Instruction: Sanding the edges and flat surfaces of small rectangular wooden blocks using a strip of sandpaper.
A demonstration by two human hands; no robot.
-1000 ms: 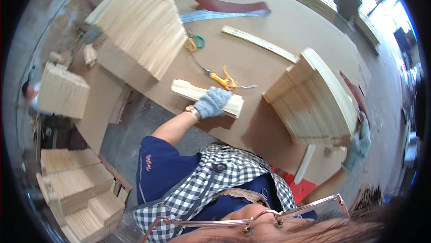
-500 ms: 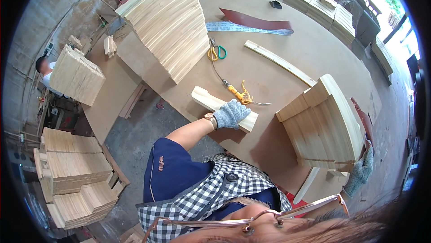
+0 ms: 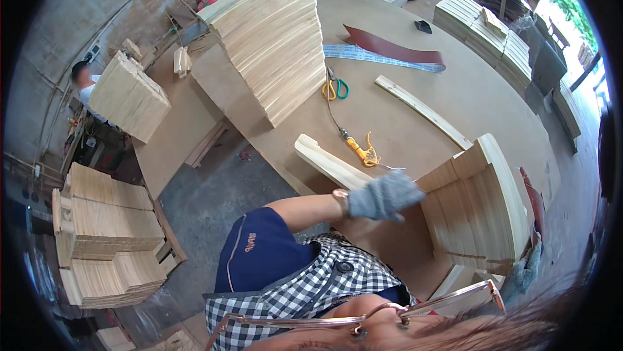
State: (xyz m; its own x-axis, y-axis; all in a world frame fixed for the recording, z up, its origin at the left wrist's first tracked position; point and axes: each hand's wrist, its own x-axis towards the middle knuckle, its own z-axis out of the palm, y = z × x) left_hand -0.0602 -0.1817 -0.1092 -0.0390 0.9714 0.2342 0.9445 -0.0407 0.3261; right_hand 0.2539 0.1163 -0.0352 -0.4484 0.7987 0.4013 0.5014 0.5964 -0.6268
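My left hand [image 3: 386, 196], in a grey knit glove with a watch at the wrist, is over the table near the left side of a stack of curved wooden pieces [image 3: 477, 208]. Motion smears its fingers. Behind it, a pale shaped wooden piece [image 3: 332, 163] lies on the table, its near end hidden by the hand. My right hand [image 3: 521, 276], gloved in grey too, is at the stack's near right corner; its fingers are mostly hidden. Just above that hand, a reddish-brown strip [image 3: 533, 202] runs along the stack's right side. A yellow air blow gun [image 3: 361, 150] lies beyond the wooden piece.
Scissors [image 3: 334, 87], a sanding belt [image 3: 396, 52] and a narrow wooden strip [image 3: 422, 111] lie on the table [image 3: 480, 95]. A tall wood stack [image 3: 272, 46] stands at its far left. More stacks [image 3: 110, 234] are at left. A person [image 3: 84, 85] is at the far left.
My left hand has let go of the pale wooden piece and moved right toward the curved stack. My right hand stays by the stack's corner. The whole view has shifted slightly.
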